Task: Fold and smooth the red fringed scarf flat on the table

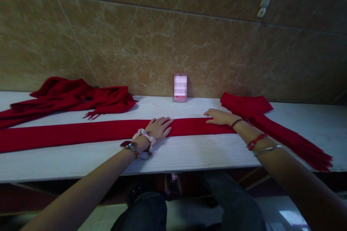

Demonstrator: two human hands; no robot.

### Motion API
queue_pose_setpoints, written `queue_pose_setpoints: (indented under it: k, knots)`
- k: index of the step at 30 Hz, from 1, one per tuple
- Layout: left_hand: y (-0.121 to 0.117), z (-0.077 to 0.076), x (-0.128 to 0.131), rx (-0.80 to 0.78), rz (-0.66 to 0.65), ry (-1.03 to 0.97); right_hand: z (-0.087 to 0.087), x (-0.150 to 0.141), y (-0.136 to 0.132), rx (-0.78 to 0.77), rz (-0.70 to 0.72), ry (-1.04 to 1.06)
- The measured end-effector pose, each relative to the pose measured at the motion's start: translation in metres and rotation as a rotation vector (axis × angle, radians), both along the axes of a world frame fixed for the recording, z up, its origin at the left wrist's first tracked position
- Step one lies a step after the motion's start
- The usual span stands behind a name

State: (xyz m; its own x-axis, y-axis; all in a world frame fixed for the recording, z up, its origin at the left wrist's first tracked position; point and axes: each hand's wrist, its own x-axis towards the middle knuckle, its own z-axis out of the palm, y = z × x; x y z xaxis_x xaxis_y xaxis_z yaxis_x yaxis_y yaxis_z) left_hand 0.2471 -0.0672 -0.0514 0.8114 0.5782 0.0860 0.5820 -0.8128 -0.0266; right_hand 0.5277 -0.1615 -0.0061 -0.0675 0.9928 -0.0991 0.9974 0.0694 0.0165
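Note:
A long red scarf [81,132] lies stretched flat along the white table [189,155], folded into a narrow strip. My left hand [158,129] rests flat on the strip near its middle, fingers stretched out. A little to the right, my right hand [220,116] lies palm down on the strip's right part, fingers extended leftward. The scarf's right end [287,135] bends toward the table's front edge and finishes in a fringe. Both wrists carry bracelets; the left one also has a watch and a scrunchie.
A second red scarf [76,97] lies crumpled at the back left of the table. A small pink blurred box [180,87] stands against the brown tiled wall [162,43]. My dark-trousered legs [151,209] show under the table's front edge.

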Motion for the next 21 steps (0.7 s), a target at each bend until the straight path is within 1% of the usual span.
queue_pose_setpoints:
  k: [3, 7, 11, 16, 21]
  knots:
    - [-0.002, 0.001, 0.000, 0.000, 0.005, 0.005, 0.004, -0.001, 0.010, -0.105, -0.015, -0.007]
    - [0.001, -0.003, 0.000, 0.008, 0.002, 0.003, 0.003, 0.003, 0.015, -0.139, -0.055, -0.012]
    - [0.002, -0.005, 0.000, 0.013, -0.005, -0.013, 0.005, 0.001, 0.017, -0.173, -0.083, -0.033]
    - [0.005, -0.004, 0.000, 0.002, -0.012, -0.013, 0.017, 0.003, 0.013, -0.191, -0.098, -0.053]
    - [0.019, -0.005, 0.008, 0.004, 0.011, -0.014, 0.033, 0.015, 0.002, -0.225, -0.122, -0.074]
